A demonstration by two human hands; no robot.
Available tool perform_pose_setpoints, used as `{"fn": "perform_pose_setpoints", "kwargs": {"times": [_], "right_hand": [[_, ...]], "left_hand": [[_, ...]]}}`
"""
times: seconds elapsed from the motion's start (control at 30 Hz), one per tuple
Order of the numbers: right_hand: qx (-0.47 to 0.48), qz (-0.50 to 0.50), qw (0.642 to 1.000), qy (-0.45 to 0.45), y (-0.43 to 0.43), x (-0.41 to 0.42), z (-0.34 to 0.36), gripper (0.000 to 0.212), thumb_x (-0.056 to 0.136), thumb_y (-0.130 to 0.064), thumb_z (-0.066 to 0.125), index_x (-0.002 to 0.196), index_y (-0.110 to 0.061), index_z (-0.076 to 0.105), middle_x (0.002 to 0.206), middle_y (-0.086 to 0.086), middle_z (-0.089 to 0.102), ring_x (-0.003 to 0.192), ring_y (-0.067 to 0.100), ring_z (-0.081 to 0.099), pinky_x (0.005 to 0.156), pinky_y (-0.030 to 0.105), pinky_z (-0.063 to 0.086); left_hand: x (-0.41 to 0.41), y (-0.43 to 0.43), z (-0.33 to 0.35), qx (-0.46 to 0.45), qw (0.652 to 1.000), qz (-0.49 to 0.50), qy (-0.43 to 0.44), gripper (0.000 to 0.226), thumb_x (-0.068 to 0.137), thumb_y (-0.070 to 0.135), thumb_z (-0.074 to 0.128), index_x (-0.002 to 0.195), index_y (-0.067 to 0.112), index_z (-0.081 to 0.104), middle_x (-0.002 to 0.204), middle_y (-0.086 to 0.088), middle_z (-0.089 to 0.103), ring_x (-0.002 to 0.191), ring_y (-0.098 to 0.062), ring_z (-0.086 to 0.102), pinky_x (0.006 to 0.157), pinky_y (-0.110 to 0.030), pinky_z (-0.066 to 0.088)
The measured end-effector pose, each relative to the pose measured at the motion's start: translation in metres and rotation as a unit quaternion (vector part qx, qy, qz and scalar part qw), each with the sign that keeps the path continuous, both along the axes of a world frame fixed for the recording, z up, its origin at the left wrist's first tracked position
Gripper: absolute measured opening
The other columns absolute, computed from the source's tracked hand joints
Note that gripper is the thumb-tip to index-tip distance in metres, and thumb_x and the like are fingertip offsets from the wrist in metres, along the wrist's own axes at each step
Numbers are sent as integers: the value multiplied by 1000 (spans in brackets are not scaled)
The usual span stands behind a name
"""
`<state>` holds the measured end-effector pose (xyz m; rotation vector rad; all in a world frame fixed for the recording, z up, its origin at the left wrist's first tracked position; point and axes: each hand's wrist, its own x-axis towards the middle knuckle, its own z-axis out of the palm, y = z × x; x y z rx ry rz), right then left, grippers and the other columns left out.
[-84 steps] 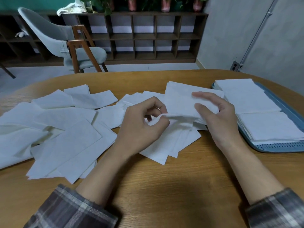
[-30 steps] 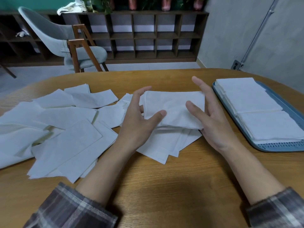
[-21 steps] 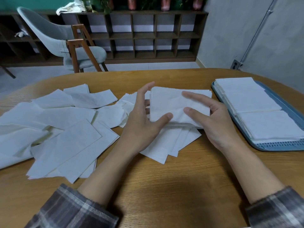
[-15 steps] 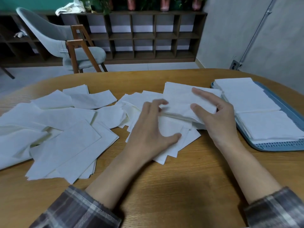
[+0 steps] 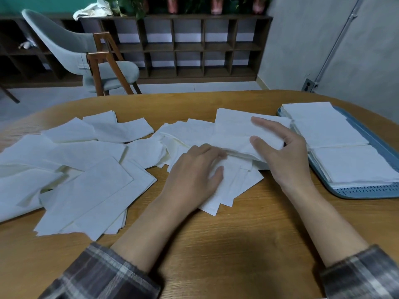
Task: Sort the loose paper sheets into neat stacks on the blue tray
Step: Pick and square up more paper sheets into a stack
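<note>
Gathered bundle of white paper sheets (image 5: 235, 130): now pinched by right hand (image 5: 285, 156) alone, nearer blue plastic tray (image 5: 367, 190) | left hand (image 5: 194, 171): released; flat, fingers straight, on loose white sheets (image 5: 86, 169) | judged: tray placement next

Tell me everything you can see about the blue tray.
The blue tray looks plastic, with rounded corners, a raised rim and a ridged strip along its near edge. It lies flat on the wooden table at the right, partly cut off by the frame. Neat stacks of white sheets fill it.
</note>
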<state>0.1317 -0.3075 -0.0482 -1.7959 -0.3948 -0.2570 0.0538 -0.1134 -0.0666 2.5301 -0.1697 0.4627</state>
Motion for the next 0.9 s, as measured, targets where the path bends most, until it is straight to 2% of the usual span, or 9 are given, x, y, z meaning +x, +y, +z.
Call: {"fn": "perform_pose_setpoints", "kwargs": {"times": [0.13, 0.23, 0.3, 0.4, 0.53, 0.6, 0.67, 0.77, 0.9], "right_hand": [[-4, 3, 1000, -2, 0, -1, -1, 35, 98, -10, 72, 127, -30, 75, 121, -33, 66, 116, -24, 53, 90, -4, 39], [-4, 5, 1000, -7, 0, 0, 0, 34, 98, -10, 72, 125, -30, 76, 122, -31, 69, 119, -20, 55, 92, -3, 39], [-10, 8, 1000, -10, -1, 0, 0, 32, 98, -10, 71, 122, -30, 76, 120, -31, 71, 119, -19, 56, 92, -2, 38], [-9, 26, 1000, -13, 0, 0, 1, 23, 99, -13, 70, 114, -28, 79, 114, -29, 73, 116, -15, 58, 91, -2, 37], [25, 107, 994, 5, 0, -1, 3, 21, 103, -32, 62, 102, -21, 80, 111, -14, 78, 115, -1, 65, 98, 14, 41], [30, 154, 987, 22, 1, -1, 0, 31, 97, -43, 60, 102, -19, 80, 110, -7, 78, 114, 9, 68, 98, 26, 45], [36, 180, 982, 44, 2, -1, -2, 35, 89, -48, 65, 102, -19, 80, 107, -6, 78, 109, 11, 69, 91, 26, 47], [39, 195, 978, 65, 1, 0, -5, 29, 83, -42, 71, 101, -21, 79, 104, -9, 77, 104, 11, 70, 87, 23, 47], [22, 185, 980, 70, 2, -1, -4, 9, 92, -22, 73, 99, -21, 80, 103, -9, 79, 102, 8, 71, 86, 22, 47]], "left_hand": [[6, 9, -4, 20, 1000, 12, -18, 22, 96, 16, 70, 116, 21, 75, 108, 7, 68, 97, -18, 53, 82, -44, 50], [7, 13, -1, 36, 998, 1, -48, 7, 94, 23, 75, 100, 23, 78, 101, 9, 66, 93, -17, 51, 79, -41, 43], [4, 13, 5, 28, 998, -5, -58, 4, 93, 30, 77, 93, 26, 77, 110, 12, 65, 102, -14, 52, 88, -36, 34], [0, 12, 15, -41, 996, -33, -78, 8, 93, 30, 79, 91, 25, 74, 116, 14, 68, 114, -6, 58, 101, -33, 35], [-6, 11, 29, -191, 980, -38, -44, 7, 94, 24, 79, 90, 19, 75, 88, 13, 74, 90, -7, 69, 79, -15, 48], [-6, 11, 30, -238, 971, -17, -25, 7, 94, 26, 79, 89, 21, 77, 86, 14, 75, 86, -5, 70, 75, -14, 49], [-5, 12, 30, -275, 961, 1, -19, 8, 94, 28, 80, 88, 22, 79, 86, 14, 76, 83, -3, 70, 73, -14, 48], [-3, 14, 30, -317, 948, 21, -5, 10, 94, 29, 79, 88, 21, 81, 87, 14, 78, 84, 0, 70, 73, -11, 45], [-3, 14, 31, -322, 946, 23, 28, 17, 99, 32, 73, 90, 22, 83, 91, 12, 79, 88, -6, 72, 74, -18, 49]]}}
